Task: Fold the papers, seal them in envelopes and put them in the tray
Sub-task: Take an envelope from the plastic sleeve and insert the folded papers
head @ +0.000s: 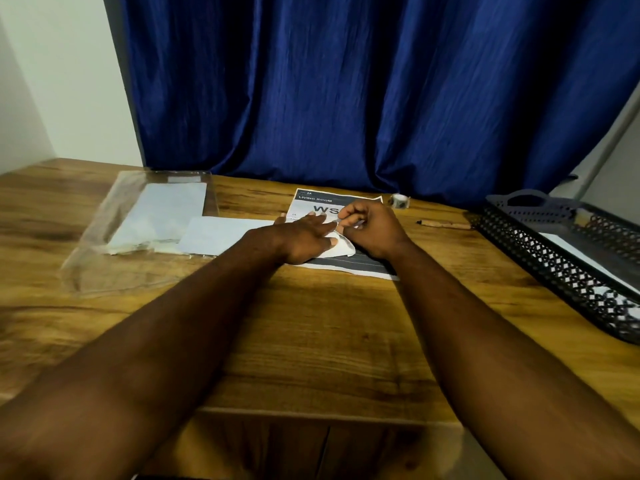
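One white envelope (pixel 341 251) lies mid-table (pixel 311 323) (atop a printed sheet (pixel 349 266)). The left hand (pixel 308 237) presses it flat with straight fingers, while the right hand (pixel 372 226), curled, pinches a small strip (pixel 360 222). The tray (pixel 554 261) sits at 3 o'clock.

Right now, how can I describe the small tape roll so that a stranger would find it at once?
Start at the blue curtain behind the wooden table. Where the curtain meets the tabletop, just right of the printed sheet's far corner, sits the small tape roll. It is the only round thing; the pen nearby is long and thin.
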A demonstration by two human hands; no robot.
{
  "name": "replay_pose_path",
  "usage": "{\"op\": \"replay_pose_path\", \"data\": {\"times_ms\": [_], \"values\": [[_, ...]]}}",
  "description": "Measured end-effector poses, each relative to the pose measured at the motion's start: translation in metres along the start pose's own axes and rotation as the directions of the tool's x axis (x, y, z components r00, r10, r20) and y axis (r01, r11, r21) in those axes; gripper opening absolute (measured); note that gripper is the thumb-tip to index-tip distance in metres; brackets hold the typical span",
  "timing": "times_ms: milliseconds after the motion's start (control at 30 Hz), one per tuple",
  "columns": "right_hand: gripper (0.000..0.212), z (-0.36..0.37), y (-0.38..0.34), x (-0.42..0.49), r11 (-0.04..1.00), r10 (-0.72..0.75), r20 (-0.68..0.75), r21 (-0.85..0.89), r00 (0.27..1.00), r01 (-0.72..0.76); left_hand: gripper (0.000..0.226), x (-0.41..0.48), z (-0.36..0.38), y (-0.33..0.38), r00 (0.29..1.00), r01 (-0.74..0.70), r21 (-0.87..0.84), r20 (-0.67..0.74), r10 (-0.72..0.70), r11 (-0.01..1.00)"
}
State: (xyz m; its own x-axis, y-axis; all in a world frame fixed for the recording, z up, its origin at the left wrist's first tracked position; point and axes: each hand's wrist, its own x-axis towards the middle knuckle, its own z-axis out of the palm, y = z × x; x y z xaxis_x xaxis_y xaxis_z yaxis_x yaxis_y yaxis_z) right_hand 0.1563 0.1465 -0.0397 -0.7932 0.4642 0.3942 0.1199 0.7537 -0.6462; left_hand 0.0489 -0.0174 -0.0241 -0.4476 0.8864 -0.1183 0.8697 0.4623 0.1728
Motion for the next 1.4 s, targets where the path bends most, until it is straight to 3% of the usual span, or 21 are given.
{"op": "replay_pose_path", "data": {"times_ms": [233, 467, 533, 600, 733, 933, 1000, 1067, 1167, 1233, 1400], "values": [[0.018, -0.029, -0.002, -0.009, 0.989, 0.056, 0.25, 0.118, 0.967, -0.088, 0.062, -0.003, 0.0, 0.003, 1.0, 0.0, -0.003, -0.028, 0.0, 1.0], [0.012, -0.022, 0.004, -0.007, 0.992, 0.075, 0.179, 0.089, 0.981, -0.092, 0.085, -0.013, -0.006, 0.004, 0.998, -0.049, -0.121, -0.055, 0.043, 0.991], [0.008, -0.021, 0.0, -0.009, 0.994, 0.08, 0.177, 0.054, 0.981, -0.091, 0.08, -0.015, -0.009, 0.003, 0.995, -0.084, -0.183, -0.069, 0.072, 0.98], [0.018, -0.019, -0.006, -0.011, 0.993, 0.109, 0.166, 0.025, 0.98, -0.115, 0.071, -0.016, -0.012, 0.0, 0.992, -0.103, -0.219, -0.09, 0.085, 0.97], [0.025, -0.022, -0.008, -0.011, 0.985, 0.169, 0.17, 0.011, 0.971, -0.173, 0.072, -0.021, -0.02, -0.001, 0.981, -0.132, -0.126, -0.158, 0.112, 0.983], [0.011, -0.026, -0.015, -0.013, 0.977, 0.187, 0.16, 0.07, 0.969, -0.201, 0.047, -0.018, -0.018, -0.003, 0.971, -0.155, -0.154, -0.204, 0.122, 0.976], [0.023, -0.03, -0.02, -0.017, 0.974, 0.197, 0.179, 0.079, 0.964, -0.214, 0.042, -0.016, -0.015, -0.004, 0.966, -0.155, -0.184, -0.234, 0.11, 0.971], [0.039, -0.034, -0.024, -0.017, 0.984, 0.177, 0.206, -0.02, 0.962, -0.177, 0.035, -0.015, -0.014, -0.006, 0.959, -0.158, -0.197, -0.262, 0.104, 0.968], [0.035, -0.038, -0.03, -0.013, 0.979, 0.132, 0.235, -0.184, 0.963, -0.089, 0.033, -0.015, -0.011, -0.007, 0.957, -0.156, -0.202, -0.273, 0.097, 0.967], [0.034, -0.037, -0.032, -0.01, 0.968, 0.072, 0.18, -0.251, 0.981, -0.025, 0.037, -0.015, -0.009, -0.007, 0.957, -0.151, -0.206, -0.277, 0.09, 0.967], [0.029, -0.028, -0.031, -0.011, 0.982, 0.039, 0.12, -0.19, 0.992, -0.016, 0.051, -0.014, -0.005, -0.002, 0.953, -0.137, -0.222, -0.295, 0.067, 0.966]]}}
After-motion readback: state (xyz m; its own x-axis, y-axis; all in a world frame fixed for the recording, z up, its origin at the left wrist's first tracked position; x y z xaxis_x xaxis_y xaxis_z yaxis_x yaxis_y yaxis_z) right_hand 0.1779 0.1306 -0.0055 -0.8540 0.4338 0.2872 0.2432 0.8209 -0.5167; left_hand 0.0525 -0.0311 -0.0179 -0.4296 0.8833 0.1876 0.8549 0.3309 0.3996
